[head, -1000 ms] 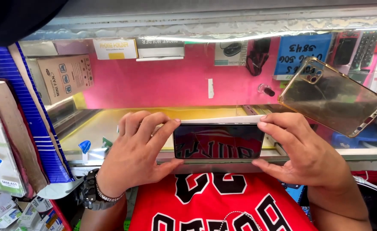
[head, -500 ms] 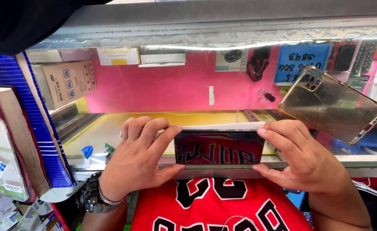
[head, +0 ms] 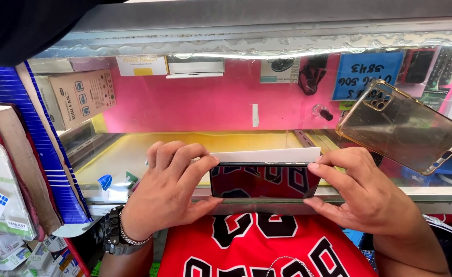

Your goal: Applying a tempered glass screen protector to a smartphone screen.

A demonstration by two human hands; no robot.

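Note:
I hold a dark smartphone (head: 263, 180) sideways at chest height, its glossy screen mirroring my red shirt. My left hand (head: 167, 192) grips the phone's left end, thumb beneath and fingers over the top edge. My right hand (head: 367, 192) pinches the right end between forefinger and thumb. A white card or sheet (head: 267, 154) stands just behind the phone's top edge. A clear phone case with gold trim (head: 403, 125) lies tilted on the glass to the right of my right hand.
Under my hands is a glass display counter (head: 441, 194) with a yellow shelf and pink back wall. A brown cardboard box (head: 80, 97) stands at the left. Packaged accessories (head: 0, 190) hang at the far left. A blue sign (head: 367, 74) and small goods fill the upper right.
The phone and both hands have shifted slightly lower and nearer to me. The grip on both ends is unchanged, and the clear case stays in place.

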